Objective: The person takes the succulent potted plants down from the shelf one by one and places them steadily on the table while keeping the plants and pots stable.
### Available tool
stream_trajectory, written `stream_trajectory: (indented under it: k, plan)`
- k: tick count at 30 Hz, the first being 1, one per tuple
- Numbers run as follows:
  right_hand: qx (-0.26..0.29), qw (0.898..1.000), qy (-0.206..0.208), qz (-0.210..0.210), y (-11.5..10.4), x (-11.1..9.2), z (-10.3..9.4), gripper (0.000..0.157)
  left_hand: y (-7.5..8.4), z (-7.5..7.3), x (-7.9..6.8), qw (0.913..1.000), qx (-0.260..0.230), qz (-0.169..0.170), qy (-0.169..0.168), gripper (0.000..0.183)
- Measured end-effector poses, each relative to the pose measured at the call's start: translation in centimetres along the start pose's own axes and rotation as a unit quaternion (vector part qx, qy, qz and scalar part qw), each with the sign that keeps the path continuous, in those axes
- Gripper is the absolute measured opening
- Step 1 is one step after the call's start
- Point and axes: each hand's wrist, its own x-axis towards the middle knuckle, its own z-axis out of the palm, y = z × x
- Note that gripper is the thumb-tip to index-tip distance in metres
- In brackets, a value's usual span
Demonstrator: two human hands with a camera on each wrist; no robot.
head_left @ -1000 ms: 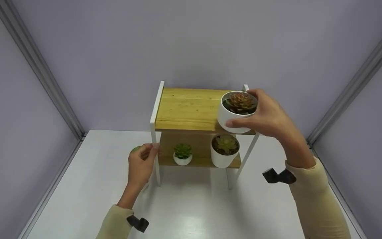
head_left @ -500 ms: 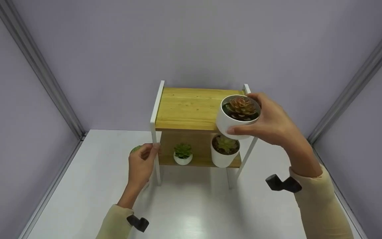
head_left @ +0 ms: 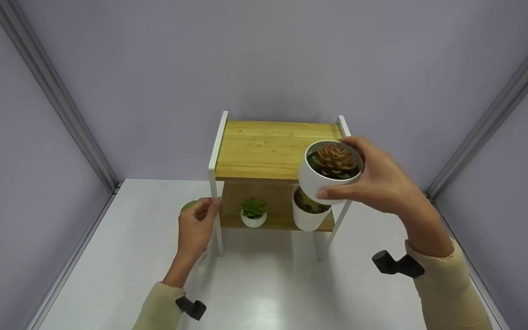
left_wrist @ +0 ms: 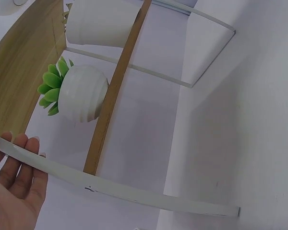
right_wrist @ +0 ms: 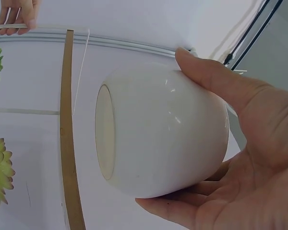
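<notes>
My right hand grips a white pot with a reddish succulent, thumb on its near side. The pot is held in the air before the right front corner of a two-tier shelf. In the right wrist view the pot's round base shows. My left hand holds the shelf's white left front leg between thumb and fingers. On the lower tier stand a small white pot with a green succulent and a larger white pot, whose plant is partly hidden behind the held pot.
A green object, mostly hidden, shows behind my left hand. The shelf stands on a white surface against a grey back wall, with side walls left and right. A white frame bar rises at the top tier's right end.
My right hand has brought the reddish succulent's pot down and toward me, away from the top tier; it now overlaps the plant below. The left hand has stayed on the leg.
</notes>
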Motion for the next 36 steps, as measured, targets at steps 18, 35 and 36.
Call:
stream_trajectory:
  k: [18, 35, 36]
  plan:
    - [0.021, 0.999, 0.013, -0.032, 1.5, -2.9, 1.9, 0.107, 0.3, 0.1, -0.1, 0.9996, -0.019, -0.019, 0.000, 0.035]
    - [0.026, 0.999, 0.019, -0.041, 3.3, -5.6, 2.9, 0.104, -0.1, 0.0, -0.1, 0.9996, -0.027, -0.006, 0.002, 0.030]
    - [0.028, 0.999, 0.019, -0.042, 3.4, -5.8, 2.9, 0.104, -0.1, 0.0, -0.1, 0.9997, -0.026, -0.004, 0.003, 0.030]
